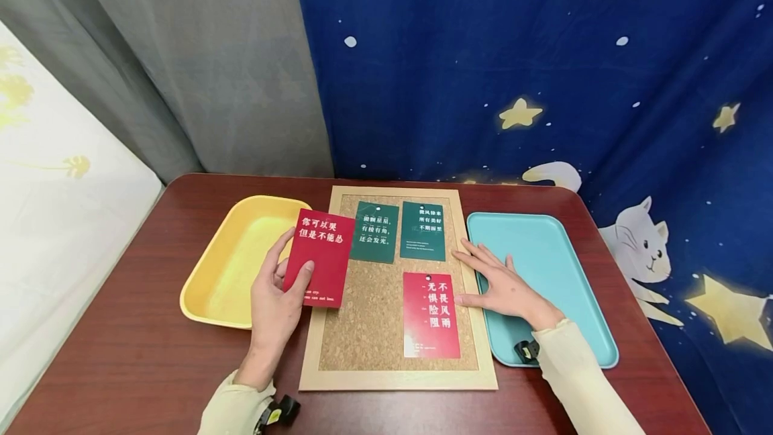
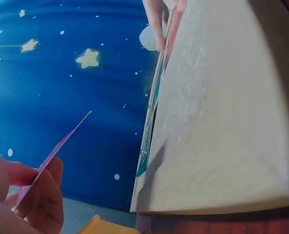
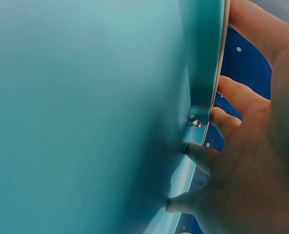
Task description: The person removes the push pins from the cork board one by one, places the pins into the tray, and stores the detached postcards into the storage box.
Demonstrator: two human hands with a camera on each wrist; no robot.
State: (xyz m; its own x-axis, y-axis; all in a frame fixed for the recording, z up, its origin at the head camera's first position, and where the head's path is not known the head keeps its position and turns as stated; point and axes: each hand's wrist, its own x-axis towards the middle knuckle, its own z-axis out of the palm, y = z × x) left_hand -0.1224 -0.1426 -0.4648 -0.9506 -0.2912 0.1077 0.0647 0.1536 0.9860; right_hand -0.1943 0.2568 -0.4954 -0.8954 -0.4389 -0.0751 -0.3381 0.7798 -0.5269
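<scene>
My left hand [image 1: 278, 294] holds a red card [image 1: 320, 257] with white lettering, thumb on its face and fingers behind. In the left wrist view the card [image 2: 49, 158] shows nearly edge-on. It is raised over the left side of a wood-framed cork board [image 1: 362, 321]. Two green cards, one on the left [image 1: 374, 232] and one on the right [image 1: 423, 230], lie on the board's upper part. Below them lies another red card [image 1: 431, 317], lower right. My right hand [image 1: 504, 286] rests with spread fingers on the board's right frame; its thumb reaches that red card's edge.
A yellow tray [image 1: 199, 287] stands left of the board, partly behind the held card. To the right lies a blue tray [image 1: 543, 254], under my right wrist. A small shiny thing [image 3: 196, 122] shows near the fingers in the right wrist view. Curtains [image 1: 423, 86] hang behind the table [image 1: 139, 341].
</scene>
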